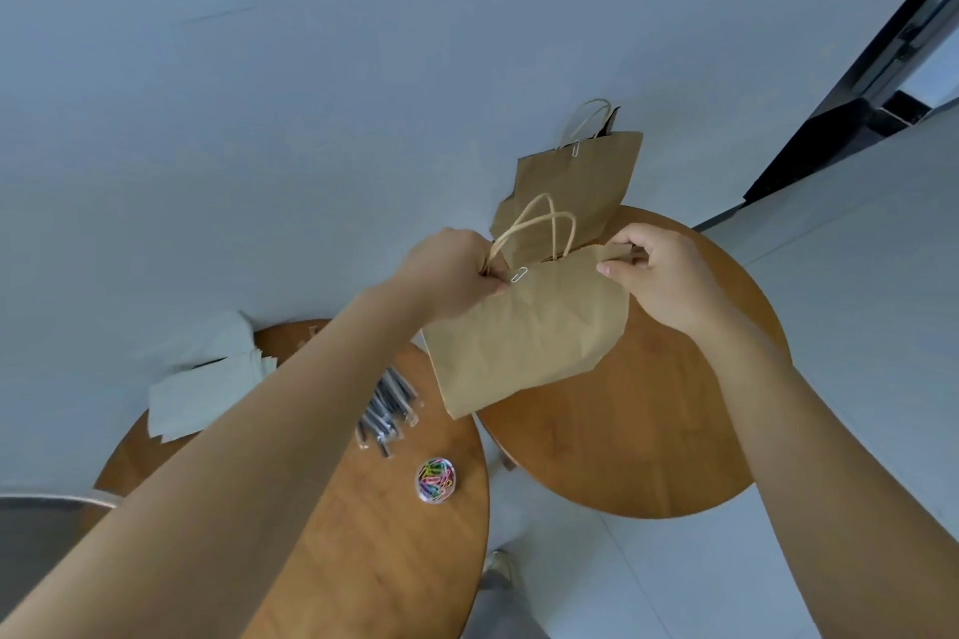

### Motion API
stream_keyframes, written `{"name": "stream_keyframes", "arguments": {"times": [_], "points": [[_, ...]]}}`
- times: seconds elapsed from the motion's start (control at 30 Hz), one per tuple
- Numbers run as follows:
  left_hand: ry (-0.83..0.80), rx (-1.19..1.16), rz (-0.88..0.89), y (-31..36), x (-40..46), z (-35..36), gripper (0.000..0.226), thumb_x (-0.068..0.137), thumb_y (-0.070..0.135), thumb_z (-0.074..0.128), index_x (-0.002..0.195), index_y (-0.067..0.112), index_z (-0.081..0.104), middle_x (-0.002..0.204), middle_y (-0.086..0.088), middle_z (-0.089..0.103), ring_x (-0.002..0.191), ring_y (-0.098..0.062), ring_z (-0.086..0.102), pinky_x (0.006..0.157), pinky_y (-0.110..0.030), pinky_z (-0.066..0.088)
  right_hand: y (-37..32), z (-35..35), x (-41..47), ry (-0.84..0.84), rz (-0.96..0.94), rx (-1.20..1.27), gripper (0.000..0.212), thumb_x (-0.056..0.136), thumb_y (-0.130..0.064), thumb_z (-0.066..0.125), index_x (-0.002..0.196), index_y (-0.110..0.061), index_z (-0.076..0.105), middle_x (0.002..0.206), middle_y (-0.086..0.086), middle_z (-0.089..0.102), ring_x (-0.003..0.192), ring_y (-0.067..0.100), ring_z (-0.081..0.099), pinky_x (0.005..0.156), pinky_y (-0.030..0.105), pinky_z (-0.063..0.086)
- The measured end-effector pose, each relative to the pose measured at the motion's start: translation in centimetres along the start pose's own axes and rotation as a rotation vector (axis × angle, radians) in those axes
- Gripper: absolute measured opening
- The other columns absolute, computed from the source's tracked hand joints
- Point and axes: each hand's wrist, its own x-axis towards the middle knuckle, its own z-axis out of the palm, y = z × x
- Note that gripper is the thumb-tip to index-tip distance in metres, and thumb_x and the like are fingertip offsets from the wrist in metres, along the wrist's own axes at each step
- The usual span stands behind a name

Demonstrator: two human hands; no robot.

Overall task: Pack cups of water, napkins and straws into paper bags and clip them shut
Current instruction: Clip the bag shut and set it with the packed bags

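Observation:
A brown paper bag is held between two round wooden tables, its top pressed flat. A white paper clip sits on the top edge near the left corner. My left hand grips that left corner beside the clip. My right hand pinches the right end of the top edge. Behind it, a second brown bag stands upright on the right table with a clip on its top. Napkins and wrapped straws lie on the left table.
A small clear tub of coloured paper clips sits on the left table. The right table carries the bags near its far edge. A white wall is close behind. A narrow gap with pale floor runs between the tables.

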Motion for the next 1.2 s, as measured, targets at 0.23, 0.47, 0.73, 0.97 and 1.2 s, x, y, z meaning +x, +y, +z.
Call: {"name": "stream_keyframes", "arguments": {"times": [0.23,0.47,0.73,0.97,1.2], "points": [[-0.029,0.002,-0.068,-0.3,8.4,6.9,0.020,0.095,0.031,0.053,0.090,0.023,0.070,0.075,0.005,0.060,0.082,-0.021,0.059,0.061,-0.027,0.040,6.8,2.5,5.5,0.047,0.090,-0.068,0.033,0.090,-0.008,0.057,0.123,-0.009,0.056,0.130,0.006,0.049,0.116,0.018,0.049,0.092,0.018,0.034],[-0.002,0.017,-0.063,-0.5,11.8,9.9,0.016,0.094,0.026,0.049,0.094,0.019,0.063,0.084,0.002,0.061,0.081,-0.018,0.055,0.060,-0.028,0.040,8.2,6.2,5.4,0.174,0.080,-0.080,0.059,0.085,-0.014,0.063,0.139,-0.011,0.039,0.149,0.013,0.028,0.138,0.026,0.023,0.109,0.030,0.019],[-0.051,-0.074,-0.098,-1.7,11.6,9.8,0.020,0.082,0.033,0.064,0.099,0.023,0.060,0.091,0.006,0.062,0.085,-0.014,0.055,0.063,-0.023,0.038,8.5,8.2,4.6,0.281,0.072,-0.241,0.070,0.079,-0.012,0.069,0.141,-0.007,0.037,0.150,0.021,0.025,0.140,0.041,0.016,0.111,0.056,0.022],[0.068,-0.410,-0.357,-6.5,7.3,13.3,0.096,0.066,0.044,0.080,0.145,0.028,0.028,0.144,0.006,0.038,0.130,-0.013,0.039,0.098,-0.028,0.035,11.7,11.2,2.3,0.369,0.495,0.335,0.090,0.082,-0.005,0.064,0.150,-0.015,0.005,0.155,0.009,0.011,0.142,0.021,0.010,0.108,0.024,0.015],[-0.261,-0.747,-0.705,-9.0,5.4,21.5,0.094,0.074,0.030,0.078,0.149,0.020,0.023,0.151,0.000,0.032,0.133,-0.023,0.038,0.096,-0.028,0.033,14.8,14.1,3.4,0.169,0.747,0.667,0.070,0.077,0.006,0.060,0.134,-0.021,0.032,0.122,-0.004,0.049,0.116,0.016,0.050,0.080,0.021,0.046]]}}
